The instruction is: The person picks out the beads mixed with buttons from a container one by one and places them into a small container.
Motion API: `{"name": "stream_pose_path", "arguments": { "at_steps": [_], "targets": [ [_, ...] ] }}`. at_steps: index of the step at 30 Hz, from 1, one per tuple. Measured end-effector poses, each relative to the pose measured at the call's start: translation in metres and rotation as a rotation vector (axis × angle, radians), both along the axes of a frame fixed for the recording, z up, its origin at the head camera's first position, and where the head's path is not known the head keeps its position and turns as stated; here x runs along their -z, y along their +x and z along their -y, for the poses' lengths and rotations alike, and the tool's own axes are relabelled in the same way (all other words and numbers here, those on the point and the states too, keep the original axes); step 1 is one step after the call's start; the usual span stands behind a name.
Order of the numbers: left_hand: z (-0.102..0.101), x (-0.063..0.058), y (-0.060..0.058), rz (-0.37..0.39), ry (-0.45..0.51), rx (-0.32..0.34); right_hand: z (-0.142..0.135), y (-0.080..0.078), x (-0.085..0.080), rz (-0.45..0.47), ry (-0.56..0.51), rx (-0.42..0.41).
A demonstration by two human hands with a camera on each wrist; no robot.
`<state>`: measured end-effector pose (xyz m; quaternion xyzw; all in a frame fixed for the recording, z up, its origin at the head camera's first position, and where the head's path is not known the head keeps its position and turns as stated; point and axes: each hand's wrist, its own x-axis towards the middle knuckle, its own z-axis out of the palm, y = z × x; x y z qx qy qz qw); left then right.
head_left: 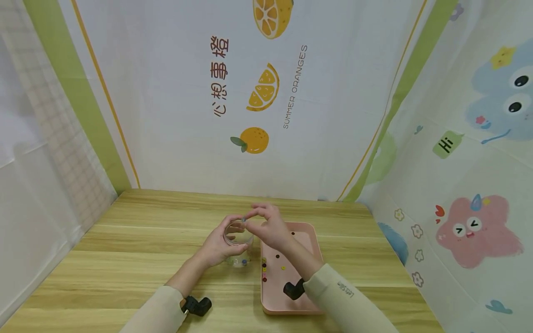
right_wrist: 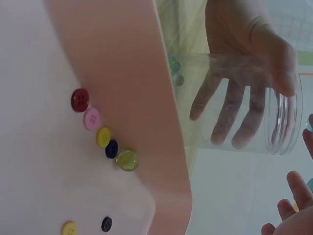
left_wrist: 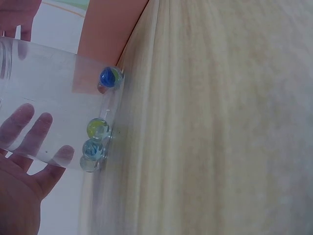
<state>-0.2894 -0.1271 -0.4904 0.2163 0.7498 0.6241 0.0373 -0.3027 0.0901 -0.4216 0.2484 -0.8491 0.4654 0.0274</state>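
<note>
My left hand (head_left: 216, 243) holds a clear, wide-mouthed jar (left_wrist: 54, 83) upright on the wooden table, fingers and thumb wrapped round its upper part. Several glass marbles (left_wrist: 98, 129) lie on the jar's bottom, one of them blue and green. Over the jar's mouth, my right hand (head_left: 269, 226) pinches a small bluish marble (head_left: 243, 220) between thumb and forefinger. At the edge of the right wrist view, a bit of a second greenish marble (right_wrist: 310, 185) shows by the right hand's fingers.
A pink tray (head_left: 291, 303) stands right of the jar, under my right forearm. Inside are several buttons (right_wrist: 92, 119) in red, pink, yellow and dark colours, plus a yellow-green marble (right_wrist: 128, 160) against the wall. Printed cloths (head_left: 166, 115) hang behind and beside the table.
</note>
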Motion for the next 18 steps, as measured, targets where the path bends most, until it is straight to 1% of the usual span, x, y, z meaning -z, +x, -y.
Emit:
{"name": "stream_pose_path", "arguments": {
  "at_steps": [3, 8, 11, 13, 18],
  "targets": [
    [-0.0004, -0.0003, 0.0006, -0.002, -0.009, -0.001, 0.0009, 0.0020, 0.0010, -0.039, 0.042, -0.003],
    [-0.0004, 0.0001, 0.0008, -0.012, 0.001, 0.009, 0.0017, 0.0034, 0.0030, -0.168, 0.120, -0.022],
    [-0.0003, 0.0002, 0.0010, -0.009, -0.004, 0.005, 0.0024, 0.0039, 0.0041, -0.229, 0.149, -0.034],
    [-0.0001, 0.0005, 0.0008, -0.012, -0.012, 0.001, 0.0028, 0.0040, 0.0048, -0.254, 0.160, -0.039],
    [-0.0004, 0.0002, 0.0005, -0.017, -0.013, 0.004, 0.0023, 0.0032, 0.0063, -0.280, 0.172, -0.041]
  ]
}}
